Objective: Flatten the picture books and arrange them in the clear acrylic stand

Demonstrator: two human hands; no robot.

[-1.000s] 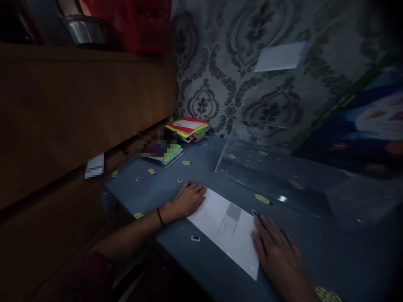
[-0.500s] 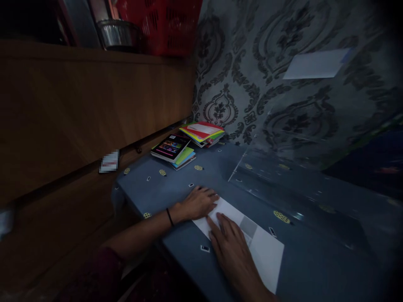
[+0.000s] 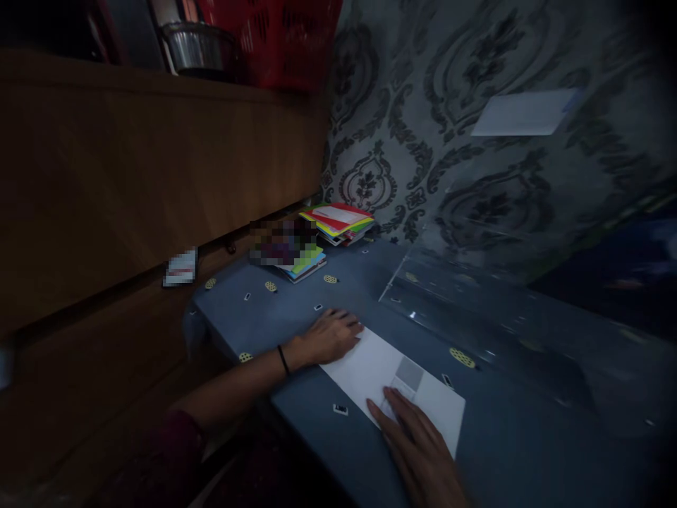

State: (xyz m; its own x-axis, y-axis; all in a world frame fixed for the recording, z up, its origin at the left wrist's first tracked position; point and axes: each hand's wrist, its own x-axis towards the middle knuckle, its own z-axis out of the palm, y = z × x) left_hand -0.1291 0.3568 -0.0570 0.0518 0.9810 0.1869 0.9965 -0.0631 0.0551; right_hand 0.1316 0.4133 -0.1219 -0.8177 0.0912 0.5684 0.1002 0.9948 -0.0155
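Observation:
A white sheet of paper (image 3: 364,360) with a grey printed block lies on the blue patterned tablecloth (image 3: 296,303). Flat on its far left end rests my left hand (image 3: 334,337), fingers stretched out and slightly blurred at the tips. My right hand (image 3: 415,434) lies over the near edge and the printed part, its fingers extended and the thumb side along the paper's edge. Neither hand grips the sheet. Part of the paper is hidden under both hands.
Stacked books and folders (image 3: 338,220) sit at the table's far corner, one pile pixelated on top. A transparent plastic sheet or box (image 3: 449,296) stands beyond the paper. On the wooden shelf (image 3: 185,88) are a metal pot (image 3: 199,51) and a red basket (image 3: 280,42).
My right hand has slid along the paper toward its near right end, away from my left hand. The left hand stays on the far end. The view has shifted slightly.

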